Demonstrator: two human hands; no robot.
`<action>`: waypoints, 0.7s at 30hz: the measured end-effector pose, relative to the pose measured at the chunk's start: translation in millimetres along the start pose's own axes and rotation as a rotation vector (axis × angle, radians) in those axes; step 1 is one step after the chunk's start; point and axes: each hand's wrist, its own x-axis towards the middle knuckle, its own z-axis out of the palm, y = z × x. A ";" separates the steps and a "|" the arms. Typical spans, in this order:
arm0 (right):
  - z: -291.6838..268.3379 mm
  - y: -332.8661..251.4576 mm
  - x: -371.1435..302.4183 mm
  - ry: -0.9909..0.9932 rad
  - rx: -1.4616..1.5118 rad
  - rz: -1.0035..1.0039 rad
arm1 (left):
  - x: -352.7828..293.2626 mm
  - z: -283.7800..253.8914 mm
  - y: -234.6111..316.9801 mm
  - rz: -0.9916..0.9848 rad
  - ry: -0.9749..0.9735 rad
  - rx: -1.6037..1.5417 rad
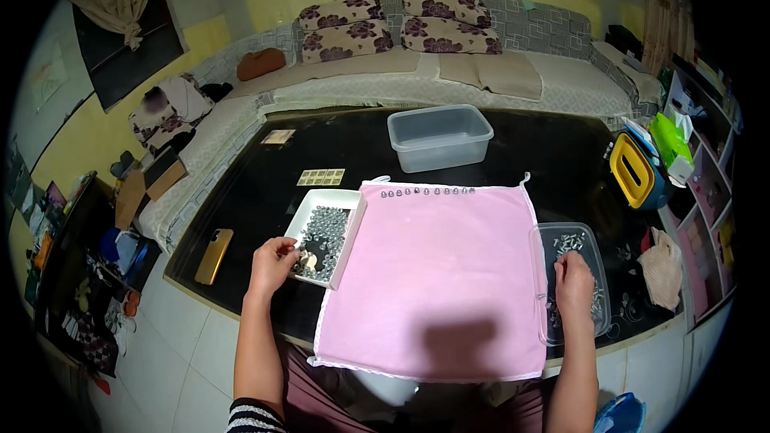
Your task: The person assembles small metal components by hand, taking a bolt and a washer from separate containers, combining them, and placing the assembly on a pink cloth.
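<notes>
Broadly, a dark glossy desk fills the middle of the frame, with a long sofa carrying flowered cushions across the top. A pink cloth lies spread over the near centre of the desk, its lower edge hanging toward the person. Along its upper edge runs a short row of small metal pieces, side by side. Above the cloth, toward upper centre, stands a clear plastic tub. Just left of the cloth sits a white tray holding many small shiny metal parts. At the right edge of the cloth is a clear container with more small metal parts inside. A phone in a tan case lies at lower left of the desk, well apart from the tray.

The left hand rests at the near end of the white tray, fingers pinched narrow on a small pale piece; what it is I cannot tell. The right hand reaches into the clear container, fingers curled down among the parts; whether they grip anything is hidden.
</notes>
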 end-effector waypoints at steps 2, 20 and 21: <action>-2.4 -14.8 -3.0 -0.118 0.216 0.063 | -2.6 -1.7 4.7 -0.045 -0.061 0.071; 55.2 -81.9 -39.3 -0.587 0.788 0.148 | 16.8 25.7 22.6 -0.080 -0.056 -0.032; 59.3 -81.3 -41.5 -0.614 0.878 0.221 | 15.7 28.3 29.5 -0.111 -0.053 -0.243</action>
